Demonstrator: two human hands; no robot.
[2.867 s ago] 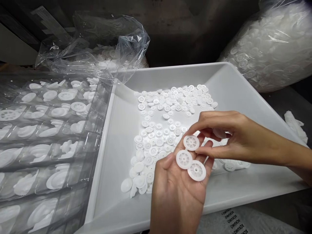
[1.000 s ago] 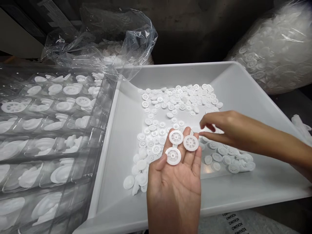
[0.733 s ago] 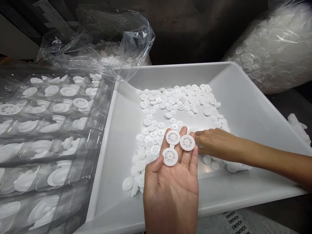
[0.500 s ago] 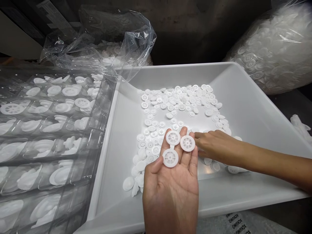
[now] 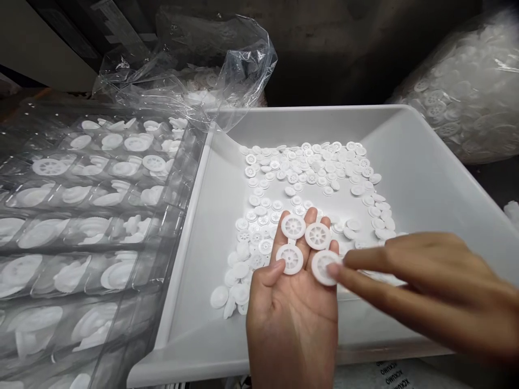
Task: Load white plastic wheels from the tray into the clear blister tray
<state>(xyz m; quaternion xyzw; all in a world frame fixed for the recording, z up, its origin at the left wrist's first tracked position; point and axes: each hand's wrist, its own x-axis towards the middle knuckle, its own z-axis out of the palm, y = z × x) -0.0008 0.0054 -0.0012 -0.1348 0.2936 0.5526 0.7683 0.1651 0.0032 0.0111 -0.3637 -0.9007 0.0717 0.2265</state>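
Note:
My left hand (image 5: 292,316) is palm up over the tray, with white plastic wheels (image 5: 293,226) lying on its fingers. Two are joined by a short link, and my thumb rests on the lower one; a separate wheel (image 5: 318,236) lies beside them. At the right edge of the palm, another spoked wheel (image 5: 321,266) is held between the fingertips of my right hand (image 5: 438,286), which is partly blurred. Beneath, many similar white wheels (image 5: 292,177) lie scattered in a pale grey tray (image 5: 438,178); both hands hide some of them.
Left of the tray, clear plastic blister trays (image 5: 170,216) hold white parts in rows of pockets. An opened clear bag (image 5: 251,65) of white parts stands behind, its film over the tray's corner. A full clear bag (image 5: 478,102) is at the right.
My right hand has come up from the tray toward me with a wheel, bringing it to my left palm. The view has shifted slightly, and my left hand still carries its wheels.

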